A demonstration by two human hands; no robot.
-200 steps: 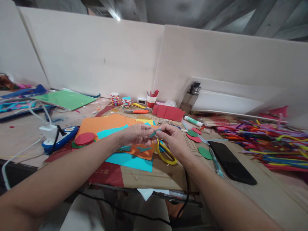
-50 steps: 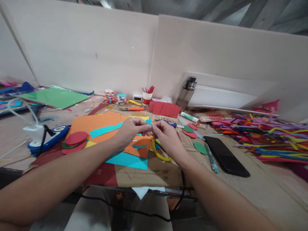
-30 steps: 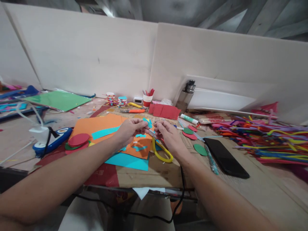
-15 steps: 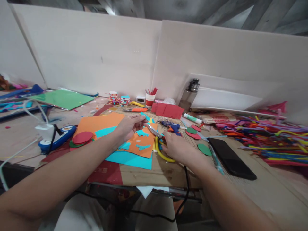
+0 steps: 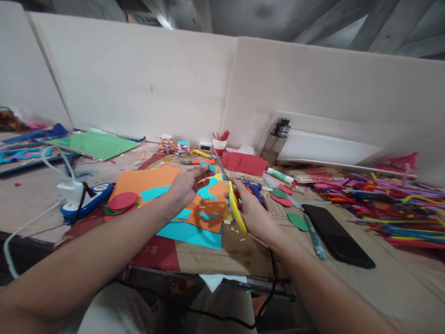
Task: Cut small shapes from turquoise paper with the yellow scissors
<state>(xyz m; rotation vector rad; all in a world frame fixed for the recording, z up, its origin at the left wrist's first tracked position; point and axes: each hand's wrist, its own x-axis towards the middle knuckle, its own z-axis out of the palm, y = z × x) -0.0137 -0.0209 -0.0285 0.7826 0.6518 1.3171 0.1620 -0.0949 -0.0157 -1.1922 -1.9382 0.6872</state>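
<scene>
Beneath the left hand (image 5: 187, 186) lies an orange sheet (image 5: 149, 178), and the right hand (image 5: 253, 212), curled around yellow-handled scissors (image 5: 234, 208), points their blades away from the wearer. At its nearly closed fingertips, the left hand pinches a small blue paper piece (image 5: 207, 165); a clean snip probably calls for holding it by one edge, fingers clear of the blades.

Brown cardboard (image 5: 229, 260) covers part of the stained tabletop (image 5: 31, 195) and bears a black phone (image 5: 339, 236). Left of the phone lie a green disc (image 5: 298, 221), nearby, and a blue power strip (image 5: 91, 202), well apart; right of the phone, heaped pipe cleaners (image 5: 392, 208).
</scene>
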